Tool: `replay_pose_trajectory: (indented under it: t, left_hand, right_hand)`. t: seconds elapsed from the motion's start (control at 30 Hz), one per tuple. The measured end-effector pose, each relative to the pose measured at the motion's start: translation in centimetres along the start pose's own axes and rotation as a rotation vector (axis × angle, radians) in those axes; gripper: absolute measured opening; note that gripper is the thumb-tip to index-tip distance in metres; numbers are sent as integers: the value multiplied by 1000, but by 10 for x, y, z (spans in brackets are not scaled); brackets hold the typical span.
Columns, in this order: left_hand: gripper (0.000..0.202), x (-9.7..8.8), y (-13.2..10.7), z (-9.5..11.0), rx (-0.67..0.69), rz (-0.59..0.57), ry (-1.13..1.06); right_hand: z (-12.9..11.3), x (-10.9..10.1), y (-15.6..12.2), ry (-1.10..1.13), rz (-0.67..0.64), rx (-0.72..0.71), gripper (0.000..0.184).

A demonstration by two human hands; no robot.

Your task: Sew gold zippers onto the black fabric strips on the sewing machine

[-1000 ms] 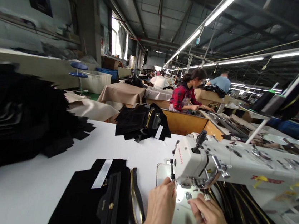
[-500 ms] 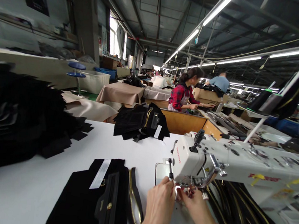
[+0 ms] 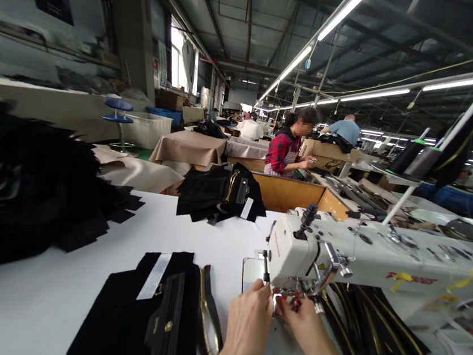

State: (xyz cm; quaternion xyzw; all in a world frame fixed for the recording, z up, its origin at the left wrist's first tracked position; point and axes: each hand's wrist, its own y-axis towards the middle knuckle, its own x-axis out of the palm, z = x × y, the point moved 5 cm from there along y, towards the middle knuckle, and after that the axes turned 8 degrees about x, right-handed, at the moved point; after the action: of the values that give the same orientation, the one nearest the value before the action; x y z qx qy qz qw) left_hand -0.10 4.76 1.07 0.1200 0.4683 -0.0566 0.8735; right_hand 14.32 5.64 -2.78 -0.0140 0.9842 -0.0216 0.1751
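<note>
Hands, two. Left hand [image 3: 250,316]: fingers curled, tips beside the needle area of the sewing machine; whether anything is gripped cannot be made out. Right hand [image 3: 302,324]: thumb and fingers bent towards each other under the machine head, close to the left fingertips; whatever may be between them is hidden.

Sewing machine [image 3: 296,253], one: white, on the right of the table [image 3: 26,301], its head directly above the fingertips. Yellow ties on its arm, two.

Black panel [image 3: 114,312], one: flat on the table, left of the hands, bearing one white label [image 3: 154,276] and one dark strip [image 3: 173,307] with a single gold fitting.

Loose gold-toothed zip [image 3: 214,306], one: between panel and left hand.

Bundle of zip strips [image 3: 377,330], one: fanned under the machine arm, several strips, overlapping too much to count.

Black stacks, two: a large stack [image 3: 27,176] at far left, a smaller stack [image 3: 209,188] at the table's rear edge; pieces uncounted.

Thread cones, two: one black [image 3: 407,157], one grey [image 3: 426,165], side by side on a stand.

Blue stool [image 3: 118,111], one. Co-workers plainly visible beyond, two: red plaid sleeve [image 3: 280,151]; blue shirt [image 3: 346,131].
</note>
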Motion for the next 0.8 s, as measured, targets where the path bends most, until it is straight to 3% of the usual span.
replay_pose_trajectory:
  t: [0.27,0.8]
  left_hand:
    - [23,-1,0,2,-1,4,1]
    - [24,-2,1,2,-27,-4,28]
  right_hand:
    - [-15,-1,-7,24,43,-18,44]
    - [-18,-3,-6,-28,57,-51,35]
